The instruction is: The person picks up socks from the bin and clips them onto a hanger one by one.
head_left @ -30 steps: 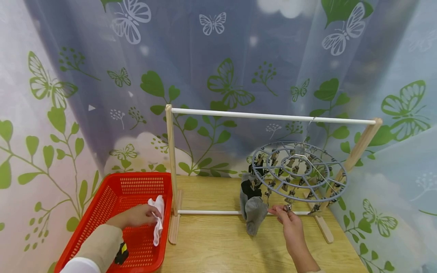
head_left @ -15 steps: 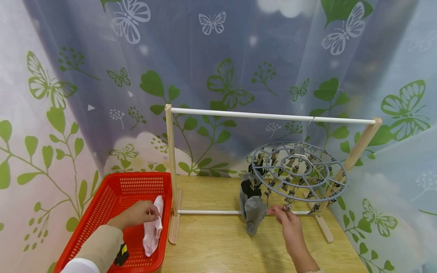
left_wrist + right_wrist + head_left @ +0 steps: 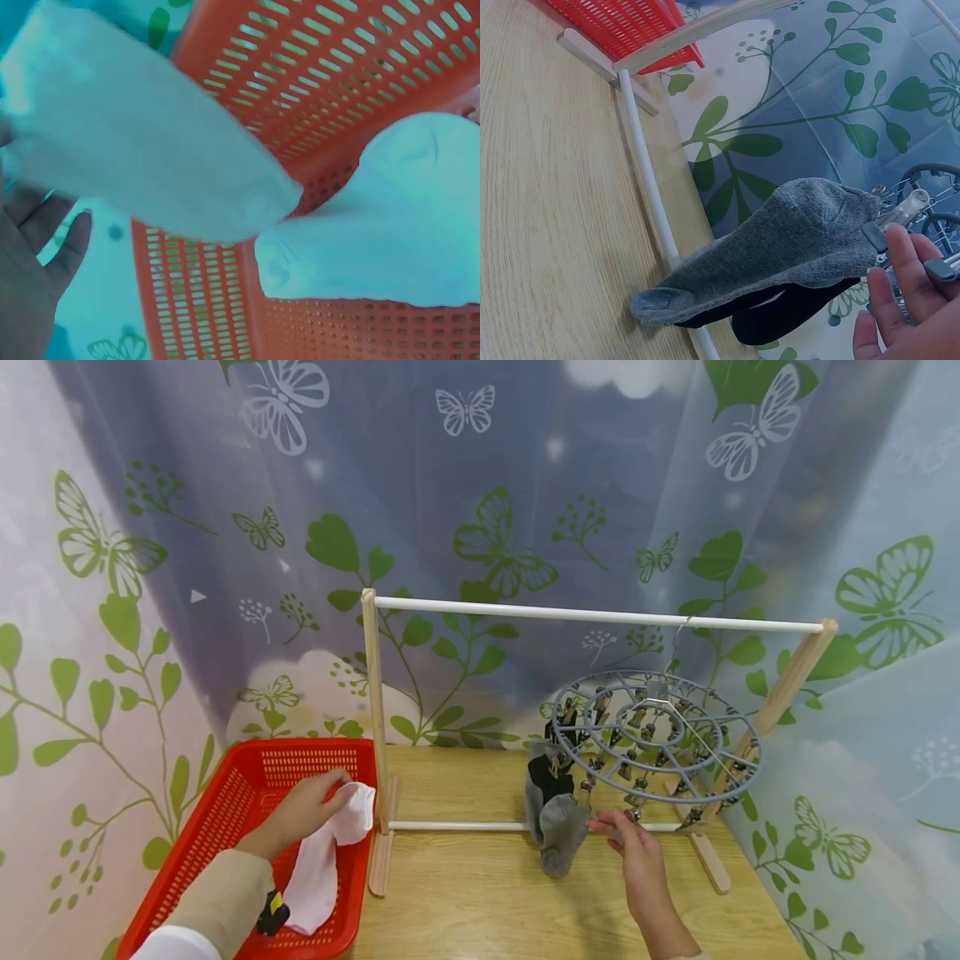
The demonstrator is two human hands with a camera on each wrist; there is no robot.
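Note:
My left hand [image 3: 311,810] pinches a whitish sock [image 3: 357,814] above the red basket [image 3: 322,941]. In the left wrist view that sock [image 3: 142,142] hangs slanting from the fingers, partly blurred. A second pale sock [image 3: 313,881] lies below it in the basket, beside a black item with a yellow mark [image 3: 272,914]. At the round clip hanger [image 3: 600,781], my right hand [image 3: 641,860] pinches a small metal clip [image 3: 941,268], its other fingers stretched out. Next to those fingers a grey sock [image 3: 780,236] hangs from another clip [image 3: 904,214].
A wooden stand with a white top bar [image 3: 525,612] carries the hanger, and its lower bar [image 3: 457,827] runs close over the wooden table [image 3: 465,902]. Black socks [image 3: 769,315] hang by the grey one. A patterned curtain [image 3: 420,527] encloses the back and sides.
My left hand has lifted a whitish sock up from the other, which now lies spread lower in the basket. The right hand has stayed at nearly the same place by the hanger.

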